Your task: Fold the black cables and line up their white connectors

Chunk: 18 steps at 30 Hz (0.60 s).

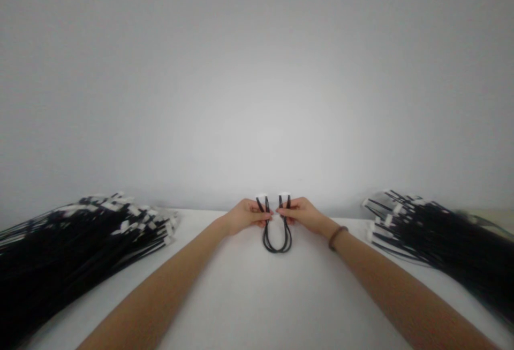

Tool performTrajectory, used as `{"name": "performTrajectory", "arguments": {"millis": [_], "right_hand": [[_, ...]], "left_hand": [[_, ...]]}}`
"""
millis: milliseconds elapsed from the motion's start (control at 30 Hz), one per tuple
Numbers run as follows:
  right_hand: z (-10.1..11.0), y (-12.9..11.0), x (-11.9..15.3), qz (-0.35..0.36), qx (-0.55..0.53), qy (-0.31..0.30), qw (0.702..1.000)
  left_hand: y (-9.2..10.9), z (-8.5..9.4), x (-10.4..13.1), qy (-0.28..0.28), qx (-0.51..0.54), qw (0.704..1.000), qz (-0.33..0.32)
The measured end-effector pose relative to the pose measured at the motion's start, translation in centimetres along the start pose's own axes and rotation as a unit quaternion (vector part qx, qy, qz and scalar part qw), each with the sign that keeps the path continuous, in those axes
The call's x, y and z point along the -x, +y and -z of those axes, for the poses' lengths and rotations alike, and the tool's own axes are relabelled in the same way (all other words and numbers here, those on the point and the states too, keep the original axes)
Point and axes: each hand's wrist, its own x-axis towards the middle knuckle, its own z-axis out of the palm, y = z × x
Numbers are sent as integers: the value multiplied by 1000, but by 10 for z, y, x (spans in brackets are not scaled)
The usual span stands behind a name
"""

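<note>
Dark cable piles are flanking the white table. Between them, the left hand and right hand are pinching a black cable, bent in a U, near its white, seemingly plug-like ends.

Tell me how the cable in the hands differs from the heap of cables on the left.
The held cable is bent into a U, while the left heap has cables lying much straighter. The held cable is on its own, pinched by the left hand and right hand; the left heap is a dense mass beside the left arm. Both have black wires and white ends.
</note>
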Motion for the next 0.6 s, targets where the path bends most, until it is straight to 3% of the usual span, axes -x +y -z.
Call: {"name": "performTrajectory", "arguments": {"millis": [600], "right_hand": [[-2, -4, 2, -6, 10, -3, 1000]], "left_hand": [[2, -1, 0, -2, -20, 1000, -5]]}}
